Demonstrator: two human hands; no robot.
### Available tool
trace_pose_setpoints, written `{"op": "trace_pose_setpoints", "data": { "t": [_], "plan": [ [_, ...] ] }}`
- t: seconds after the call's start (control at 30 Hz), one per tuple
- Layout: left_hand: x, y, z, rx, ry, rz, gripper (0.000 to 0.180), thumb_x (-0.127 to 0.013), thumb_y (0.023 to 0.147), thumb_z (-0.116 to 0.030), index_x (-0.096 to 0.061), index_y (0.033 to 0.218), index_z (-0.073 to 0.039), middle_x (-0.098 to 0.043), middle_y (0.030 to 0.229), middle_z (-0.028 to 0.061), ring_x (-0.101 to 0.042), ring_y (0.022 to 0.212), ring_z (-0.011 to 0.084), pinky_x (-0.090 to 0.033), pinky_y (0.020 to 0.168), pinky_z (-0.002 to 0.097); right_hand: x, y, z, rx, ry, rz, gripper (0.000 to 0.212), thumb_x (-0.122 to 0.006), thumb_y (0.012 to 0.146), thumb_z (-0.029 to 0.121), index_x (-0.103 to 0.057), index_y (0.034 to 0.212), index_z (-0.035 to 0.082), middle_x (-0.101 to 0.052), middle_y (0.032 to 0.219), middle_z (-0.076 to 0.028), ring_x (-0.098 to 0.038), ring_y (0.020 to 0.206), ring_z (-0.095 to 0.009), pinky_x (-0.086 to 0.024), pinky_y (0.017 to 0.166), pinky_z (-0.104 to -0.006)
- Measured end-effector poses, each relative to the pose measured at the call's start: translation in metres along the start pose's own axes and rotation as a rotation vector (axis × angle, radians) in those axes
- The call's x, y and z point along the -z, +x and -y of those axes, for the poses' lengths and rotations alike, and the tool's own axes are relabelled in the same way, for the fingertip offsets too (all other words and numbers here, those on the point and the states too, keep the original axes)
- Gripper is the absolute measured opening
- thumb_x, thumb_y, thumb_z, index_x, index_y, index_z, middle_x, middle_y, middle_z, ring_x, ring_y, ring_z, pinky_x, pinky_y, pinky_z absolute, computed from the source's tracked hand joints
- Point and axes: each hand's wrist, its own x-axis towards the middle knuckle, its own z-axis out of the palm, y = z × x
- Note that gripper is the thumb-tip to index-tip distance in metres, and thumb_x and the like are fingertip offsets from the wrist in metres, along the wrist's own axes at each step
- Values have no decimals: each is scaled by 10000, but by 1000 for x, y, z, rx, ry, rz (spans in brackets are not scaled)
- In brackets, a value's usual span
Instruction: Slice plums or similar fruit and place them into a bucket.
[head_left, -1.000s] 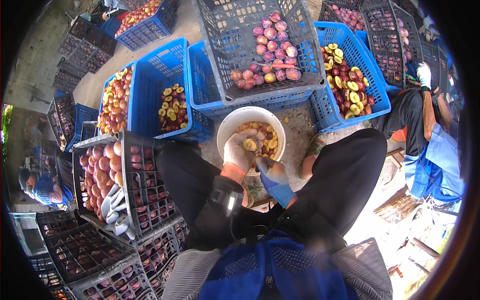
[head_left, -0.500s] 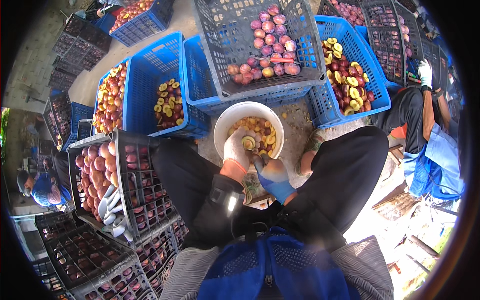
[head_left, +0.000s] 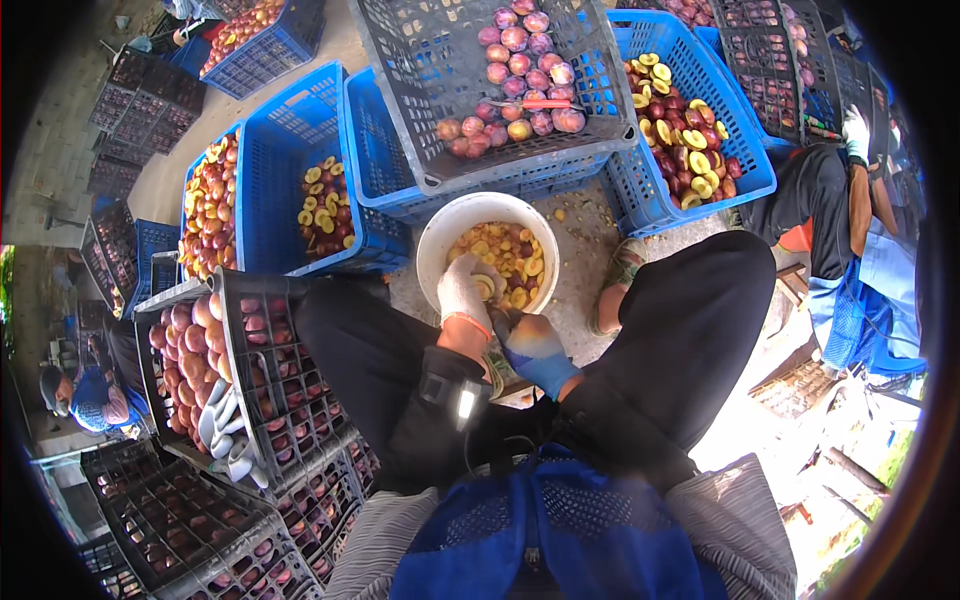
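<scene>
My left hand (head_left: 464,288), in a pale glove with an orange band at the wrist, is closed around a cut plum half (head_left: 485,287) over the near side of a white bucket (head_left: 428,240). Inside the bucket lie many yellow-fleshed plum pieces (head_left: 515,262). Close beside it, at the bucket's near rim, my right hand (head_left: 535,345) wears a blue and grey glove. Its fingers are curled toward the left hand; whatever they grip is hidden.
Beyond the bucket a tilted black crate (head_left: 400,110) holds whole plums and a red-handled tool (head_left: 546,104). Blue crates (head_left: 290,110) with cut plums flank it. At left, gloves (head_left: 222,425) lie on a plum-filled black crate (head_left: 265,370). A co-worker (head_left: 850,200) sits at right.
The whole view has shifted, so the scene sits slightly higher and further left. Both hands stay together at the bucket; the plum half has turned and sits slightly lower in my left hand.
</scene>
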Motion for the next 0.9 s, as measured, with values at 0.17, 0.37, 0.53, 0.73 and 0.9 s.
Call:
{"op": "trace_pose_setpoints", "data": {
  "t": [0.17,0.37,0.53,0.73,0.9],
  "plan": [
    [-3,-10,2,-10,-160,-72,155,-450,814,-186,-477,810,-34,-510,618,44,-495,478,154,-374,376,250,-7,-3,-1,62,107,-84,298,-439,823,306,-556,776,36,-542,633,-202,-526,607,-374,-402,533,-438],
    [1,-6,7,29,-328,-73,133,-447,807,-180,-471,845,-55,-504,643,27,-502,515,143,-425,416,246,-14,-4,-9,113,-128,-95,222,-457,801,238,-572,734,61,-539,618,-189,-540,598,-339,-418,542,-424],
    [8,-2,12,13,-118,-108,160,-497,742,-180,-536,832,-54,-505,651,42,-494,576,148,-410,505,277,-15,-7,-13,14,-271,129,207,-519,693,196,-593,718,4,-570,671,-208,-565,675,-358,-439,597,-414],
    [1,-11,4,-223,54,-89,194,-476,735,-184,-523,664,-10,-494,559,77,-461,470,168,-363,424,282,1,-9,4,-70,-106,221,309,-485,751,315,-589,876,52,-585,777,-193,-567,756,-323,-434,645,-391],
    [-4,-23,-1,-205,337,-76,303,-475,722,-206,-493,489,-13,-453,428,71,-440,395,184,-314,395,290,17,-14,16,-322,477,365,357,-454,810,324,-515,1039,58,-582,818,-108,-553,763,-195,-423,678,-298]
  ]
}}
